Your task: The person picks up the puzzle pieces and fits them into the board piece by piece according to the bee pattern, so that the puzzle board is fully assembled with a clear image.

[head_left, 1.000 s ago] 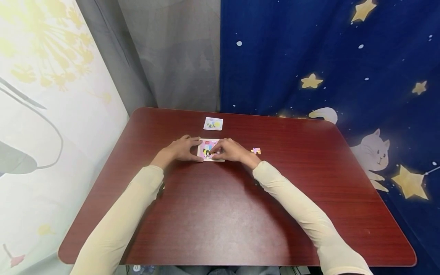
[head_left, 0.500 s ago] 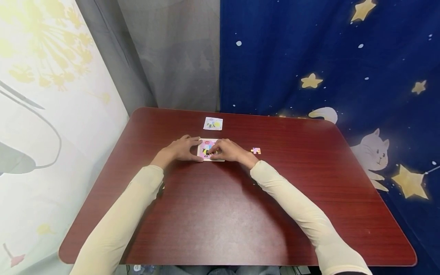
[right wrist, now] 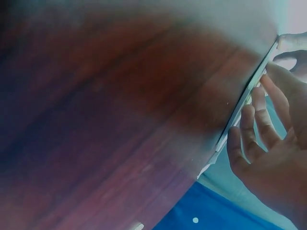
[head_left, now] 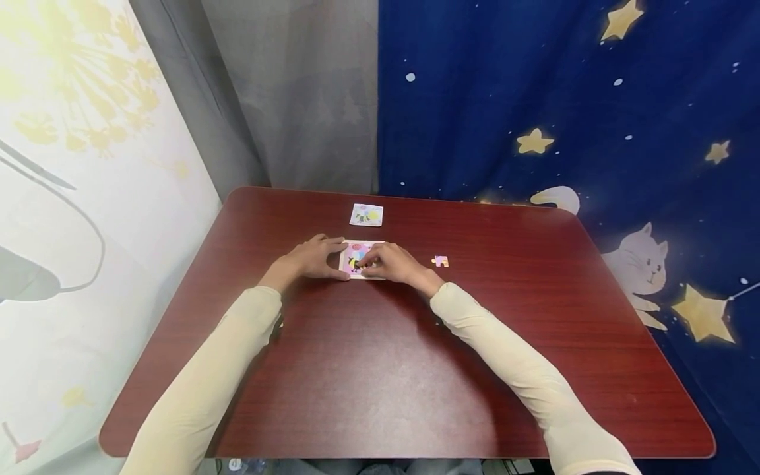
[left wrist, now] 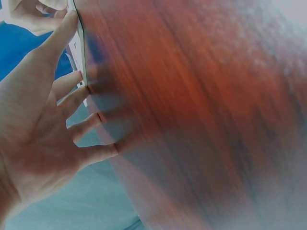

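Note:
A small jigsaw puzzle (head_left: 355,251), pink with a bee picture and a pale frame, lies flat on the table. My left hand (head_left: 313,256) braces its left side, thumb at the near corner and fingers at the far one; in the left wrist view the left hand (left wrist: 43,120) has its fingers spread and fairly straight. Over the puzzle's right part, my right hand (head_left: 392,261) pinches with thumb and index fingertip at the bee, on what looks like a puzzle piece mostly hidden by the fingers. The right hand (right wrist: 273,158) has its other fingers loosely bent beside the board's edge.
A picture card (head_left: 366,215) with a similar bee lies beyond the puzzle. One loose puzzle piece (head_left: 440,262) sits right of the right hand. Tiny bits peek out by both sleeves. The dark red table (head_left: 368,369) meets curtains at the back.
My right hand has shifted slightly left over the puzzle, its fingertips staying at the bee. The left hand keeps its place at the board's left side.

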{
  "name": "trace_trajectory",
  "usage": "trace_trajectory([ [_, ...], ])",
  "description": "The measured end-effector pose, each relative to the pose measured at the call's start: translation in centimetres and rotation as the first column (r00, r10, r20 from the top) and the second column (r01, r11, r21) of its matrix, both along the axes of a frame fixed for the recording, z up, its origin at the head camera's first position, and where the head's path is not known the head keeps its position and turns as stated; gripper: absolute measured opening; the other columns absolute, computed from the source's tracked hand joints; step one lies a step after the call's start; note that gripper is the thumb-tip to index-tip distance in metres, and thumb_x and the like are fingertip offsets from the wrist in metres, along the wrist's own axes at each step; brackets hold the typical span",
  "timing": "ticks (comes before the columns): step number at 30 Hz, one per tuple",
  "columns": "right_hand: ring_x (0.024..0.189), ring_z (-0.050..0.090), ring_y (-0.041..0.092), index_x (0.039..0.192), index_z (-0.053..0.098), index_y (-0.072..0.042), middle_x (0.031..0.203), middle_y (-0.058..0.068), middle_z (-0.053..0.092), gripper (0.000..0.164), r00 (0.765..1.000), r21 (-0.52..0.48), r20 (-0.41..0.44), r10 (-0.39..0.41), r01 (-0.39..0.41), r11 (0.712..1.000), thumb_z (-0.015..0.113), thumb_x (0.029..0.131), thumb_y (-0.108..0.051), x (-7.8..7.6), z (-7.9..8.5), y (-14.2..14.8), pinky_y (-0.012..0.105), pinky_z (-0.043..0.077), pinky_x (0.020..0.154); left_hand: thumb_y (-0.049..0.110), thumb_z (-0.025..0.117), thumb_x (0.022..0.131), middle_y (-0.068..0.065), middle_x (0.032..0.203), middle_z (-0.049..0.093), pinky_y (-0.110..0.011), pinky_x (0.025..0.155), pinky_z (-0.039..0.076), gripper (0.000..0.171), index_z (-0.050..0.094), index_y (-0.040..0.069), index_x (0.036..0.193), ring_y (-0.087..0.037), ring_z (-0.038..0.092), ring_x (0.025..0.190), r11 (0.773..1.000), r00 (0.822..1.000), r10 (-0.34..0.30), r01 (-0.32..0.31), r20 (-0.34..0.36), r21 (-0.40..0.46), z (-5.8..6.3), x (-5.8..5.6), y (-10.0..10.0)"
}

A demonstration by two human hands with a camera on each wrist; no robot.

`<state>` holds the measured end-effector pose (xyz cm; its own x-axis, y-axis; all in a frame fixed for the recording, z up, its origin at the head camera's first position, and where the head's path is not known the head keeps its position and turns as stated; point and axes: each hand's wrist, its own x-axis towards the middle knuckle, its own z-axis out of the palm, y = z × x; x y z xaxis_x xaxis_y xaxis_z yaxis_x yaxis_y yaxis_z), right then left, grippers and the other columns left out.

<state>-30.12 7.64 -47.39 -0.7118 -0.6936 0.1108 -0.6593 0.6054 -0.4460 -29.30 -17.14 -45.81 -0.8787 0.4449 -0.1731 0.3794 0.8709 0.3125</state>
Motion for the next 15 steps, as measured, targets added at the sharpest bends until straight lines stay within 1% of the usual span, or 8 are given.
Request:
trace_trajectory([
  [4, 0.094, 0.063, 0.01, 0.112, 0.081, -0.021, 0.102, -0.005, 0.072, 0.018, 1.0, -0.006, -0.016, 0.0, 0.0, 1.0, 0.079, 0.095, -0.027, 0.01, -0.16, -0.06, 0.031, 0.052, 0.086, 0.065, 0.078, 0.083, -0.003, 0.168, 0.035, -0.064, 0.109, 0.039, 0.096, 0.044, 0.02, 0.16, -0.036, 0.033, 0.149, 1.0, 1.0, 0.0, 0.0, -0.003, 0.0, -0.03, 0.0, -0.07],
  [8, 0.094, 0.063, 0.012, 0.109, 0.081, -0.021, 0.103, -0.004, 0.071, 0.015, 1.0, 0.016, -0.019, 0.016, -0.015, 1.0, 0.077, 0.096, -0.027, -0.01, -0.03, -0.12, 0.033, 0.052, 0.088, 0.065, 0.079, 0.082, -0.003, 0.168, 0.035, -0.065, 0.109, 0.039, 0.095, 0.045, 0.021, 0.159, -0.035, 0.033, 0.149, 1.0, 1.0, 0.007, -0.007, -0.003, 0.005, -0.02, 0.02, -0.17],
  [12, 0.094, 0.064, 0.013, 0.112, 0.081, -0.019, 0.106, -0.001, 0.072, 0.017, 1.0, 0.044, 0.002, 0.028, -0.028, 0.999, 0.077, 0.097, -0.025, 0.0, 0.29, -0.01, 0.033, 0.053, 0.089, 0.066, 0.079, 0.082, -0.003, 0.167, 0.035, -0.065, 0.108, 0.04, 0.095, 0.045, 0.021, 0.159, -0.035, 0.034, 0.148, 1.0, 1.0, 0.007, -0.007, 0.005, 0.009, -0.03, 0.04, -0.2],
  [15, 0.094, 0.065, 0.014, 0.113, 0.081, -0.017, 0.106, 0.001, 0.073, 0.018, 0.999, 0.054, 0.002, 0.046, -0.046, 0.997, 0.077, 0.096, -0.023, -0.03, 0.57, 0.11, 0.032, 0.053, 0.087, 0.066, 0.078, 0.082, -0.003, 0.168, 0.035, -0.066, 0.108, 0.04, 0.095, 0.044, 0.021, 0.159, -0.035, 0.033, 0.148, 1.0, 1.0, 0.0, 0.0, 0.003, 0.01, -0.01, 0.05, -0.16],
])
